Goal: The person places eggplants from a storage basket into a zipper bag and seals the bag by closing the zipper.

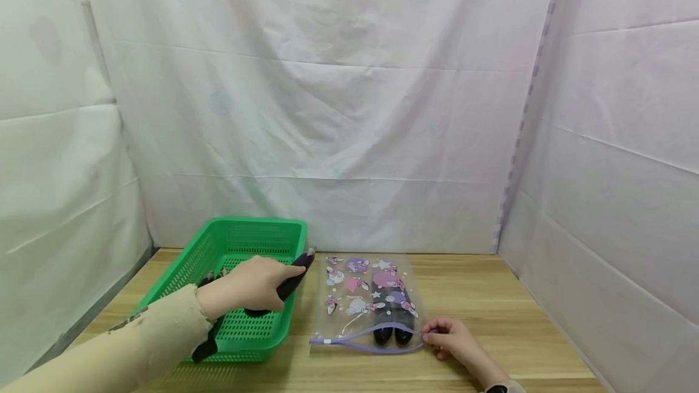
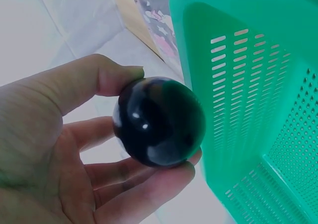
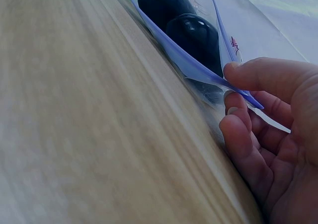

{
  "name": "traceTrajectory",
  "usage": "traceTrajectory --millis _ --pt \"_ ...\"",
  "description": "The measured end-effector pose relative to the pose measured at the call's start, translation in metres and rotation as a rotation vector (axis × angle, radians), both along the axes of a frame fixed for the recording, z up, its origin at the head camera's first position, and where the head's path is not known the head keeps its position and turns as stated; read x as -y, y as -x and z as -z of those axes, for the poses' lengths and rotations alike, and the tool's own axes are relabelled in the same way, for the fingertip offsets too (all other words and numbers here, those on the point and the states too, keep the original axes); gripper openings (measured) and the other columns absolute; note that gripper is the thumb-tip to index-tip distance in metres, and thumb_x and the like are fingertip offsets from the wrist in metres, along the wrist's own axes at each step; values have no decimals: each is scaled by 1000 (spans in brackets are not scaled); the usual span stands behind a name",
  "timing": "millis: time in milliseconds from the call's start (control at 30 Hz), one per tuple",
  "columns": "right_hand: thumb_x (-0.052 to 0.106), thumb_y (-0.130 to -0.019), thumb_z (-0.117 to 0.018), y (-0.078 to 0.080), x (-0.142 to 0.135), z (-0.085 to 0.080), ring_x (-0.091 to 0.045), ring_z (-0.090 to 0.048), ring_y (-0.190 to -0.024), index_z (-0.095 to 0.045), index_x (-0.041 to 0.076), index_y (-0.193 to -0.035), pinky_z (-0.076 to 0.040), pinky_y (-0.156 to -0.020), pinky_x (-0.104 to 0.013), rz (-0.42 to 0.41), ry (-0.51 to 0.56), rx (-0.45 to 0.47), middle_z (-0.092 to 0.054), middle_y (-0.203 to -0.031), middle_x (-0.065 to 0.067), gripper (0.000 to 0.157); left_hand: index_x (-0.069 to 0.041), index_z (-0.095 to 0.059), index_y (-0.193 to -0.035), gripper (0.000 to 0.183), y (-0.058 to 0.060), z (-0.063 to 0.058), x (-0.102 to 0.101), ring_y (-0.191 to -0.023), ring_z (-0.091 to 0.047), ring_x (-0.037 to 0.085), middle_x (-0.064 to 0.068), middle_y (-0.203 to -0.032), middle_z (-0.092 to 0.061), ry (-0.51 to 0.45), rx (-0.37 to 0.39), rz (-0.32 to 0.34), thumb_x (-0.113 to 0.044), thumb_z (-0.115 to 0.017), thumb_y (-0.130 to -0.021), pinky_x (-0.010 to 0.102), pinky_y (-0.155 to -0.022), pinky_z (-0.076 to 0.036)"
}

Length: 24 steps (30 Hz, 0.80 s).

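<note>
My left hand [image 1: 255,287] grips a long, dark purple eggplant [image 1: 292,279] over the right side of a green basket [image 1: 253,236]. Its glossy rounded end [image 2: 160,122] faces the camera in the left wrist view, with thumb and fingers around it. A clear zip bag [image 1: 341,314] with pink and purple cartoon prints lies flat to the basket's right, its purple-edged mouth parted toward me. Inside the bag, two dark eggplants [image 3: 196,40] lie side by side, round ends at the mouth. My right hand [image 1: 452,342] pinches the mouth's right corner between thumb and fingers.
More dark eggplants [image 1: 205,349] lie in the basket's left part, mostly hidden beneath my left forearm. A white slider [image 1: 327,341] sits near the left end of the bag's zip. White cloth walls [image 1: 338,138] enclose the wooden table [image 1: 464,284] at the back and both sides.
</note>
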State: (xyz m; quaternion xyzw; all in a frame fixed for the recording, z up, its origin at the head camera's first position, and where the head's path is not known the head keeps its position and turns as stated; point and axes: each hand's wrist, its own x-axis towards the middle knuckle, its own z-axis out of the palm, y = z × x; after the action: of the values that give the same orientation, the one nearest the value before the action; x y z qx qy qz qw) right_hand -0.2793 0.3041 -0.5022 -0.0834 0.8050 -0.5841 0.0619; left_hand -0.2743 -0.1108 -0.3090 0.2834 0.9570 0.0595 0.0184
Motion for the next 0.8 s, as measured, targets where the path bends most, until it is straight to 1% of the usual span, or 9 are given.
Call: traceTrajectory --millis 67,233,467,633,800 --pt "19 -76 -66 1 0 0 -11 -49 -57 -60 0 -90 -46 -47 -27 -1 3 4 -52 -72 -3 24 -25 -46 -129 66 0 0 -1 -48 -25 11 -8 -60 -45 -7 9 2 -10 -62 -66 26 -41 -21" --pt "18 -77 -65 2 -1 2 -11 -49 -56 -61 0 -90 -46 -47 -28 -8 6 -1 -52 -71 -3 23 -24 -46 -130 67 -1 -1 -3 -46 -22 12 -6 -59 -44 -19 20 20 -9 -62 -66 27 -41 -20" --pt "18 -77 -65 2 0 3 -11 -49 -56 -61 0 -90 -46 -47 -28 -15 5 -7 -52 -70 -3 22 -24 -46 -130 68 -2 -1 -7 -48 -22 12 -5 -57 -43 -13 4 38 -10 -63 -65 26 -40 -20" --pt "18 -77 -66 1 0 3 -11 -49 -56 -60 0 -90 -46 -47 -28 -10 -1 -10 -52 -71 -3 23 -25 -45 -130 68 -5 -2 -9 -46 -19 12 -5 -56 -42 -6 5 52 -10 -62 -66 26 -40 -18" --pt "15 -77 -65 2 -1 3 -10 -49 -56 -60 -2 -91 -46 -47 -27 -10 3 -8 -52 -70 -2 22 -25 -44 -131 67 -7 -5 -11 -47 -18 12 -4 -53 -40 -14 27 71 -10 -61 -68 27 -41 -17"
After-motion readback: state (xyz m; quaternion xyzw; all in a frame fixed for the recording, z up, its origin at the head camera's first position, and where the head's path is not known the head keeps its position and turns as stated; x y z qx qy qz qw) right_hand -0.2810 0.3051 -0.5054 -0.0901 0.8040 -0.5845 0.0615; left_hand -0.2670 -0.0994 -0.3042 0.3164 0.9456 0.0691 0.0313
